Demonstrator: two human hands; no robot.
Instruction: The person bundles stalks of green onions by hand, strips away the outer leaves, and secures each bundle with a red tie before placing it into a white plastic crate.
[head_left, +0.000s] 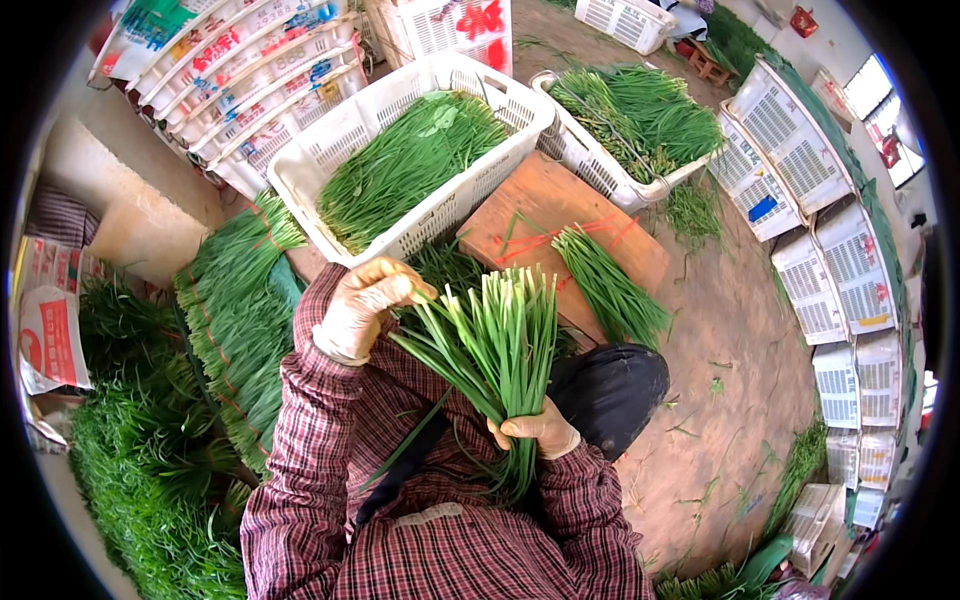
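Observation:
My right hand [547, 430], in a thin pale glove, is wrapped round the lower part of a bunch of green chives [510, 350]. The pale cut ends point up and fan out, while the leaf tips hang down over my lap. My left hand [372, 303], gloved too, is closed in a pinch on the cut end of a chive stalk at the bunch's upper left. Just beyond the bunch lies a wooden board [535, 195] with red ties [590, 238] on it. A second bunch of chives [612, 285] rests across the board's right part.
A white crate [290, 185] of chives stands beyond the board, with another white crate [625, 195] of chives to its right. Tied chives [225, 310] and a loose green heap [150, 470] lie left. Stacked crates [850, 270] line the right side; more crates [250, 90] stand far left.

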